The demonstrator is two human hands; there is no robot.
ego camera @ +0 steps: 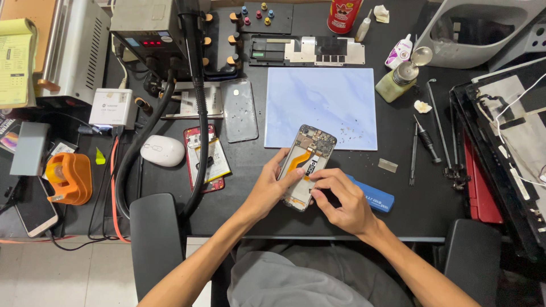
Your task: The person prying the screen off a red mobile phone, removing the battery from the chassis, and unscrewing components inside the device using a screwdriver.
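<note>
An opened phone [306,165] with its back removed shows an orange flex cable and circuit parts. My left hand [272,186] grips its left edge and holds it tilted above the black bench mat [250,165]. My right hand [341,200] rests on the phone's lower right part, fingertips pinched on its inside. A blue flat tool [375,198] lies just right of my right hand, partly hidden by it.
A pale blue work pad [330,102] lies behind the phone. A second opened red phone [205,159], a clear back cover [239,111], a white mouse [162,150], a thick black hose [196,113], screwdrivers [424,142], bottles [398,79] and a chair's armrests [156,239] surround the spot.
</note>
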